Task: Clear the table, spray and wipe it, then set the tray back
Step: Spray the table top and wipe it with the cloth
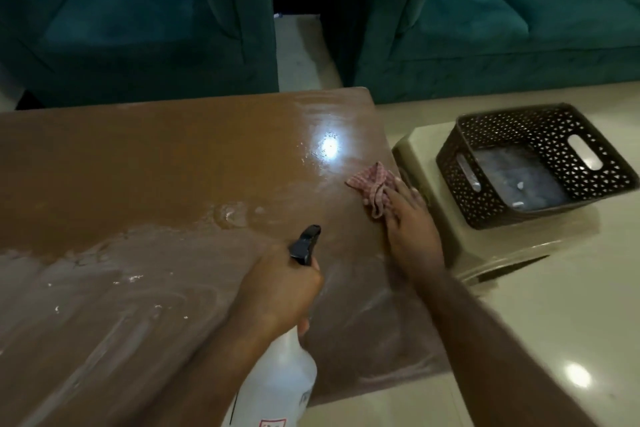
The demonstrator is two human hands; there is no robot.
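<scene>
Wiping step: right hand (pixel 408 229) presses the cloth (pixel 372 185) flat under open fingers; left hand (pixel 280 288) grips the bottle (pixel 277 388). Next, sweep the wet counter (pixel 138 166) beyond the fingertips.

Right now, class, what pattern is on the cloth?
Red and white checks on the cloth, seen from the head camera.

Dim indoor lighting. An overhead source, probably a ceiling lamp, produces glare on the wet table (pixel 329 146) and floor (pixel 576 374). Slight overall blur; wide-angle bending at frame edges.
</scene>
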